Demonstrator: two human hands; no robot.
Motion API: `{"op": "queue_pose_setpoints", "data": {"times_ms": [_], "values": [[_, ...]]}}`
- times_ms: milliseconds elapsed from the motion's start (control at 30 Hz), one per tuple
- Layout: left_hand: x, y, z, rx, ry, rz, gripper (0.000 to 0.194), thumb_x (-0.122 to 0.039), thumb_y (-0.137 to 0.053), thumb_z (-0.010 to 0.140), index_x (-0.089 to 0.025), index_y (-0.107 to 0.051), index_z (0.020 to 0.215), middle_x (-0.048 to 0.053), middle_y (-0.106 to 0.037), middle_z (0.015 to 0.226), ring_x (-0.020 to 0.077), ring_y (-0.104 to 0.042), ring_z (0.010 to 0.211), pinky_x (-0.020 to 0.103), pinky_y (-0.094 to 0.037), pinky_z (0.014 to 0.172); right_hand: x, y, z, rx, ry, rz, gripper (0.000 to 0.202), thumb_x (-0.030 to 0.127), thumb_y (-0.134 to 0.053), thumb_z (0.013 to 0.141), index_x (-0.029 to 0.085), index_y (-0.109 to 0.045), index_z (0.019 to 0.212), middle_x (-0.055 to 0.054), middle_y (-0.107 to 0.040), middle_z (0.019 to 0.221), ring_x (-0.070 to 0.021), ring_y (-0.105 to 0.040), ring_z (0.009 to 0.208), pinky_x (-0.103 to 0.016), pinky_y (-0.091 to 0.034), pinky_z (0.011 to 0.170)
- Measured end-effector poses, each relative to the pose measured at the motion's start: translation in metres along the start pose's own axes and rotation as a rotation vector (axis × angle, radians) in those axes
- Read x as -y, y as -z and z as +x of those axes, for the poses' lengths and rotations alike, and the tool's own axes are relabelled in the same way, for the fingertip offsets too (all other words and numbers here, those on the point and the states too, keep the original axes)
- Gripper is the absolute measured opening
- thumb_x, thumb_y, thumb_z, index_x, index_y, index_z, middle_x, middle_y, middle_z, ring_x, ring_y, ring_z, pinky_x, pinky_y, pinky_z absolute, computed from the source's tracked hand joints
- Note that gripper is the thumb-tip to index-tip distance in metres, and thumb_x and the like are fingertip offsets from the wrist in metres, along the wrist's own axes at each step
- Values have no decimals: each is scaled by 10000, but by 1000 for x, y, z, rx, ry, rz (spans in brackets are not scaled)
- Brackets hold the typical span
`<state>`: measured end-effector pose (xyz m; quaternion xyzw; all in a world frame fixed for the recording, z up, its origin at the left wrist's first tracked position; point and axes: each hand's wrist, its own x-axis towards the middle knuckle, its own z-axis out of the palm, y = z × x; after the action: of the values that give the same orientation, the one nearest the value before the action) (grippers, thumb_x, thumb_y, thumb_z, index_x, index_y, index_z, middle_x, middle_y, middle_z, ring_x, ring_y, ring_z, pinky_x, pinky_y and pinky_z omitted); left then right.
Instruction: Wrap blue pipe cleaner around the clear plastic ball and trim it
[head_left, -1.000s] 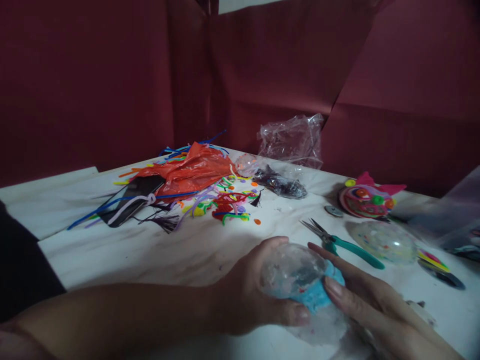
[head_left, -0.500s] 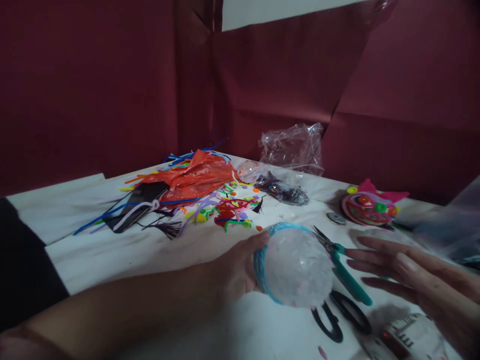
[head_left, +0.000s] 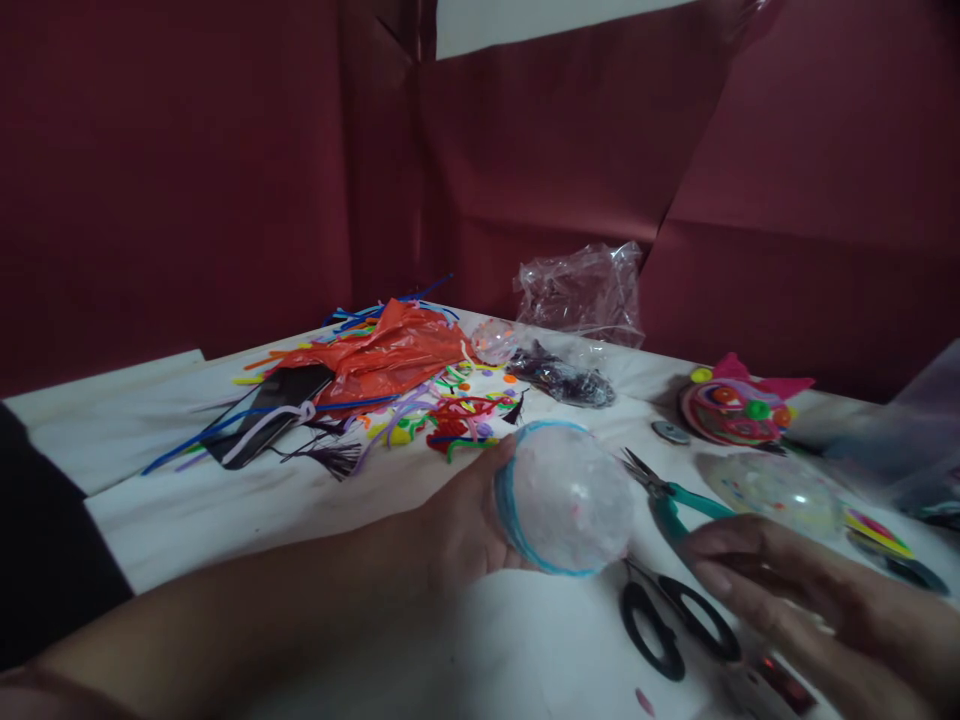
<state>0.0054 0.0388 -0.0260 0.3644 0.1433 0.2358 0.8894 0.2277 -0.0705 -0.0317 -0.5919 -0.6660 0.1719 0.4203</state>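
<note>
Left hand [head_left: 465, 520] at frame centre cupping a clear blue-rimmed dome [head_left: 564, 497], right hand [head_left: 780, 590] lower right loosely open, empty, over black scissors [head_left: 671, 625] on the counter [head_left: 262, 500], no legible writing

We've got a white table [head_left: 225, 500] covered in craft clutter: pipe cleaners [head_left: 420, 410], an orange plastic bag [head_left: 390, 350], a black phone [head_left: 277, 405], teal pliers [head_left: 671, 495], black scissors [head_left: 664, 625], a crumpled clear bag [head_left: 581, 290] and a colourful mask [head_left: 731, 405].
</note>
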Motion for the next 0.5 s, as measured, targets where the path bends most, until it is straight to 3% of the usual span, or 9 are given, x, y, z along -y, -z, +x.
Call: {"op": "queue_pose_setpoints", "data": {"times_ms": [100,233,367,500], "values": [[6,-3,-1,-2,-7,15,563,-537,-398,722,-180,-448,1154,77,-515,1144,259,-450,1081,421,-348,871,19,-7,4,69,171,-155,435,555,-503,942,159,-447,1112,-54,-400,962,-281,-444,794,-206,-494,565],[11,-13,-7,36,-22,56,528,-478,-429,731,-178,-440,1165,85,-530,1119,269,-467,1059,451,-325,889,32,-3,12,230,296,-261,384,479,-422,982,247,-241,1230,3,-268,1137,-208,-355,951,-138,-468,669],[14,-19,-12,54,-45,106,481,-418,-480,720,-201,-453,1149,81,-544,1090,274,-490,1024,467,-339,858,31,-14,11,112,265,-18,461,515,-525,966,225,-312,1255,-14,-294,1120,-220,-367,935,-131,-437,721],[16,-20,-11,59,-52,146,450,-411,-499,707,-202,-487,1106,86,-550,1070,298,-475,1035,492,-341,840,24,-28,1,-26,69,102,541,563,-622,899,147,-446,1196,-69,-391,1000,-306,-409,861,-231,-497,675]]}}
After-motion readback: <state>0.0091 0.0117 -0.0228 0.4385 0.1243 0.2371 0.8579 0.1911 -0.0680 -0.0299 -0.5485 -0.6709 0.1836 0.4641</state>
